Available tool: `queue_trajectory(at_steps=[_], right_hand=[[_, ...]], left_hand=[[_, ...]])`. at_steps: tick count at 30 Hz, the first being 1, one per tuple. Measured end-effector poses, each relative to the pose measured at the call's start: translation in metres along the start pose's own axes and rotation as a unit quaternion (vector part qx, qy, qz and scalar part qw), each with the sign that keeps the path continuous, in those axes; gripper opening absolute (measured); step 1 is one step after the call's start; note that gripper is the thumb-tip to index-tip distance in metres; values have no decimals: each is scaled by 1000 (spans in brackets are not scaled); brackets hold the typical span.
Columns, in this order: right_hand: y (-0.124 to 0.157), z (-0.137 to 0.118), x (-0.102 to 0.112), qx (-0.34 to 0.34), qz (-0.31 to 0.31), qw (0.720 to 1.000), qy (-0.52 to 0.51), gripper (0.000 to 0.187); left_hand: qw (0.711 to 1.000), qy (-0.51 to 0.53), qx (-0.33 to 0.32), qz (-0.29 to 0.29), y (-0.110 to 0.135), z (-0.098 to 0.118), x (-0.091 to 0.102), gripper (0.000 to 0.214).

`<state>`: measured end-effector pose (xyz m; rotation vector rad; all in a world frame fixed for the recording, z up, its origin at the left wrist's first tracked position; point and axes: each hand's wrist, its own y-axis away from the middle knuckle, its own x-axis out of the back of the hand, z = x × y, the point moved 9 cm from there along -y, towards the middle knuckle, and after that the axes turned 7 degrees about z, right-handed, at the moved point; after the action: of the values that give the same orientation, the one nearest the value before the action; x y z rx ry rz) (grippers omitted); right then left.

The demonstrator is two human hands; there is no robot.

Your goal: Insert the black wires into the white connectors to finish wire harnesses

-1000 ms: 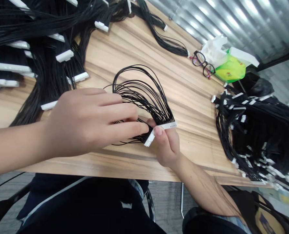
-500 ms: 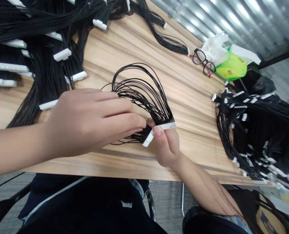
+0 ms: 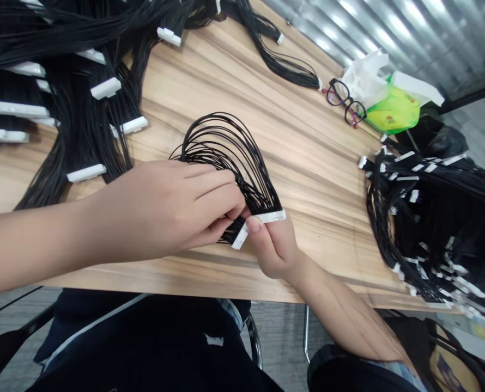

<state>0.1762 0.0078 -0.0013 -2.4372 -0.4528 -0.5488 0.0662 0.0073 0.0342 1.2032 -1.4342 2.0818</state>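
Table: long wooden tabletop (image 3: 308, 179) with light-brown striped grain
Left side: heaped black wire bundles (image 3: 74, 92) ending in white plastic connectors
Right side: tangled pile of black wires (image 3: 426, 228) with white connectors
Far corner: black-and-pink eyeglasses (image 3: 346, 102) just beside a green plastic tissue packet (image 3: 392, 111)
Behind: ribbed silver metal wall (image 3: 389, 38)

Honestly, nothing's readable from here. The green tissue packet (image 3: 392, 111) is showing some colored printing, but it's way too small to make out, the white connector (image 3: 267, 217) is carrying only faint marks, and the little white patch (image 3: 214, 340) on the dark trousers (image 3: 144, 348) is staying illegible too.
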Motion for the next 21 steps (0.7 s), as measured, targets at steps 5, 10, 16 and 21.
queue_trajectory(at_steps=[5, 10, 16, 21], right_hand=[[0, 3, 1, -27, -7, 1000, 3, 35], [0, 8, 10, -39, 35, 999, 15, 37], [3, 14, 11, -58, 47, 997, -4, 32], [2, 7, 9, -28, 36, 999, 11, 25]], left_hand=[[995, -46, -74, 41, 3, 13, 20, 28], [994, 19, -110, 14, 8, 18, 32, 46], [977, -202, -5, 62, -2, -22, 36, 33], [961, -274, 12, 38, -2, -30, 31, 29]])
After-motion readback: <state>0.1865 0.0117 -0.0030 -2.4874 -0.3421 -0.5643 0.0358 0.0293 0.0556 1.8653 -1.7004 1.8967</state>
